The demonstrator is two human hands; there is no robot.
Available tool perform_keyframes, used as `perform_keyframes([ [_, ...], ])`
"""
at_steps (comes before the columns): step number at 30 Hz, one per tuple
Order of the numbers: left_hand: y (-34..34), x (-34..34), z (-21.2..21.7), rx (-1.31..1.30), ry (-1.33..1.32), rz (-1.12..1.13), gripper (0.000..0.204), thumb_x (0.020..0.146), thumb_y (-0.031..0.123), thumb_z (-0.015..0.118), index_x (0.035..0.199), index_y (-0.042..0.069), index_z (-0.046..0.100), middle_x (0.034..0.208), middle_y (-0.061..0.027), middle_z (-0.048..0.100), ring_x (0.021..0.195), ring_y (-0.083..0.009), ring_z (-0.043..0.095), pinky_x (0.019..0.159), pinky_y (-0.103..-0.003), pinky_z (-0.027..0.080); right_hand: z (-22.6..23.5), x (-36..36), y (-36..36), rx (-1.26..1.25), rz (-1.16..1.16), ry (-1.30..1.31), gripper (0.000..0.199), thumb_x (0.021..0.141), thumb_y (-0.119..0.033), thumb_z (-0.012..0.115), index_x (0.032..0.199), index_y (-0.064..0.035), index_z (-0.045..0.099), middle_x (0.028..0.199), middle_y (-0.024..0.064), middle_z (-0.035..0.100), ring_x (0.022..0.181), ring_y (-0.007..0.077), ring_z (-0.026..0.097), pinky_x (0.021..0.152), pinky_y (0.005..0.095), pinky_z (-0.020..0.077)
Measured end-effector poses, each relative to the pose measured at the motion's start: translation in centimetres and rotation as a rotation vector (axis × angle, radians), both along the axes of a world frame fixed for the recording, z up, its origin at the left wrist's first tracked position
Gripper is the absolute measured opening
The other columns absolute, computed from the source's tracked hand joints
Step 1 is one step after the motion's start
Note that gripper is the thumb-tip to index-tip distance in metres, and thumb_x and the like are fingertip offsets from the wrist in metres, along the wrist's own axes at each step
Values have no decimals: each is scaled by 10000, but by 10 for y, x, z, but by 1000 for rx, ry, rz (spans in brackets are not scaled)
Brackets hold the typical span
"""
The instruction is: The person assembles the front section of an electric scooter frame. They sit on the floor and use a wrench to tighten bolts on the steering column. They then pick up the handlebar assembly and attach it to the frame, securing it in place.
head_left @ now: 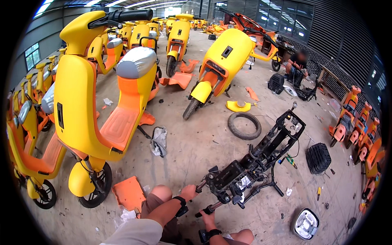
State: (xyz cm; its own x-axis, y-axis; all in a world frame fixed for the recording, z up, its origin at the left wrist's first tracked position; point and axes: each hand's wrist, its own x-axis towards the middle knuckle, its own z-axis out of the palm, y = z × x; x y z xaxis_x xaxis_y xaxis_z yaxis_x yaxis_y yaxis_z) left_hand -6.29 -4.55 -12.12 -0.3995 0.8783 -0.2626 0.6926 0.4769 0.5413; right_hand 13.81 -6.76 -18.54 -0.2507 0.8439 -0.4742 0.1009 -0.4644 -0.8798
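A stripped black scooter frame (239, 173) lies on the floor in front of me. Two metal fork legs (201, 187) stick out from its near end toward my knees. My left hand (188, 192) is closed around the end of the left one. Around the lower end of the other, my right hand (209, 219) is wrapped. Loose cables and small brackets hang about the frame's middle. The far end is an open rectangular bracket (295, 121). My palms and the parts of the legs inside them are hidden.
Yellow-and-orange scooters (77, 102) stand close on my left. A loose tyre (244, 125), a black ribbed crate (318, 158), green-handled pliers (291, 161), yellow-handled pliers (319, 192) and a headlight-like housing (305, 223) lie around the frame. An orange panel (128, 193) is beside my left knee. Another person (298, 63) sits farther back.
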Motion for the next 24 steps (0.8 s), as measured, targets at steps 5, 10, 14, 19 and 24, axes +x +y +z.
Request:
perform_keyframes([
  [5, 3, 3, -6, -16, 18, 27, 341, 709, 294, 713, 927, 44, 634, 920, -194, 645, 887, -382, 615, 766, -462, 500, -9, 4, 3, 40, -115, 34, 903, 643, -67, 761, 1385, -10, 250, 1166, 132, 513, 988, 216, 537, 822, 332, 462],
  [10, 4, 3, -8, -26, 21, 52, 345, 710, 281, 712, 950, 45, 638, 926, -194, 647, 893, -377, 617, 773, -456, 504, 14, 15, -2, -124, -167, -42, 978, 674, -78, 740, 1460, -68, 157, 1254, 130, 493, 933, 188, 540, 713, 310, 456],
  [14, 6, 7, -2, -48, 6, 62, 318, 712, 250, 715, 952, 51, 653, 915, -193, 654, 886, -375, 621, 765, -452, 509, 12, 24, -7, -78, -180, 66, 939, 688, -82, 729, 1451, -67, 183, 1243, 128, 512, 926, 177, 543, 677, 299, 447],
  [19, 8, 13, 5, -37, 20, 64, 289, 714, 222, 713, 940, 50, 661, 901, -196, 656, 881, -375, 623, 757, -454, 512, -17, 26, -8, 143, -34, 19, 801, 686, -85, 722, 1390, -42, 342, 1184, 102, 557, 958, 187, 545, 779, 311, 464],
  [24, 4, 11, -3, 13, 21, 78, 287, 714, 222, 710, 931, 43, 655, 899, -201, 653, 877, -384, 619, 752, -467, 509, -17, 24, -19, 181, 18, -171, 679, 681, -129, 718, 1301, -11, 467, 1148, 112, 586, 925, 221, 572, 807, 338, 473],
])
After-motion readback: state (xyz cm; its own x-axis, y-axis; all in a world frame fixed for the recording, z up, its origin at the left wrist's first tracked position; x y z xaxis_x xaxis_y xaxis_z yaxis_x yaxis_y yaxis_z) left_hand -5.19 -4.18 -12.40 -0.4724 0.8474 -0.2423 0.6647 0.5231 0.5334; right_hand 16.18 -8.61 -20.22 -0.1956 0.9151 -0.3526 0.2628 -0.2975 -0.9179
